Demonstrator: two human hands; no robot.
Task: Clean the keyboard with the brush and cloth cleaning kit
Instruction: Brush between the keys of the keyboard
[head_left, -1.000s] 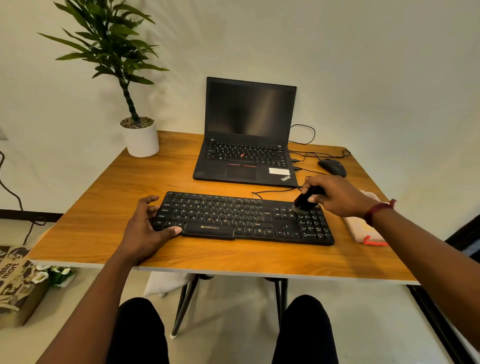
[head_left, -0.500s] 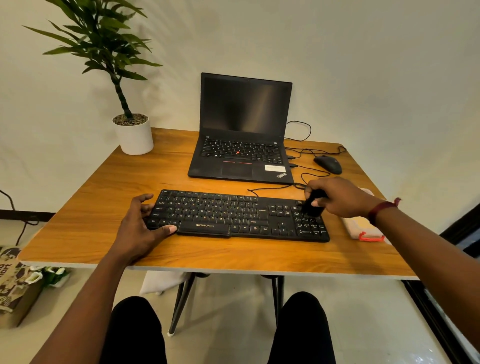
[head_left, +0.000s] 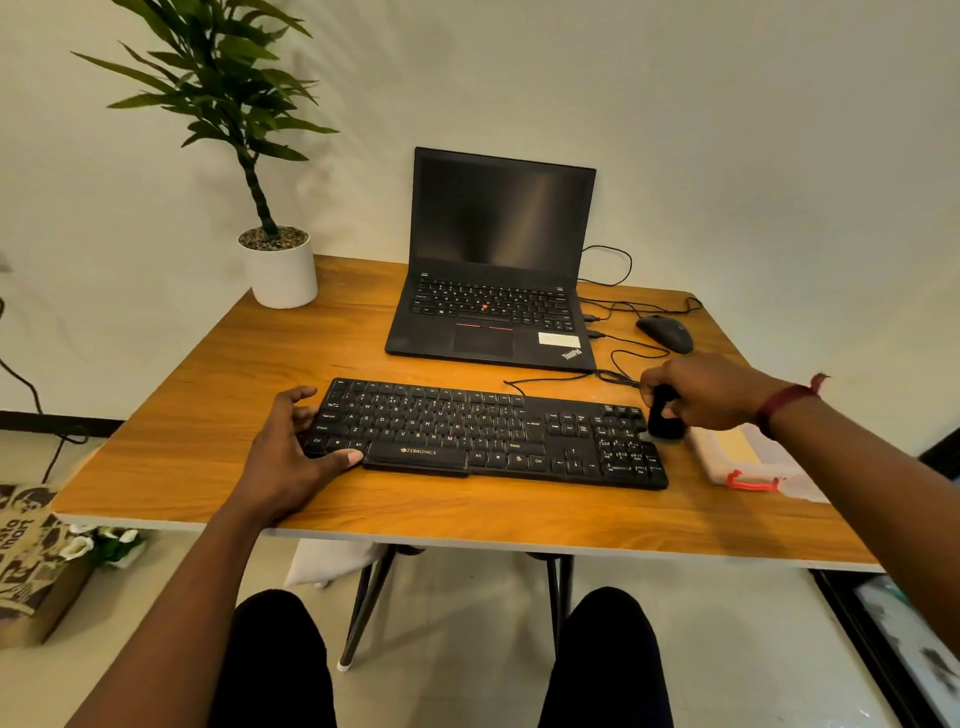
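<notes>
A black keyboard (head_left: 488, 431) lies across the front of the wooden desk (head_left: 208, 405). My left hand (head_left: 291, 452) rests on its left end, fingers spread over the corner and thumb along the front edge. My right hand (head_left: 706, 389) grips a small black brush (head_left: 664, 415) that stands at the keyboard's right edge, just past the number pad. A clear plastic kit case with a red latch (head_left: 743, 457) lies on the desk to the right of the keyboard, partly under my right forearm.
An open black laptop (head_left: 493, 270) stands behind the keyboard. A black mouse (head_left: 666, 333) and its cables (head_left: 618, 358) lie at the back right. A potted plant in a white pot (head_left: 280, 270) occupies the back left corner. A printed paper bag (head_left: 31, 561) sits on the floor at left.
My right hand has carried the brush rightward across the number pad to the keyboard's right edge. My left hand has stayed on the left end.
</notes>
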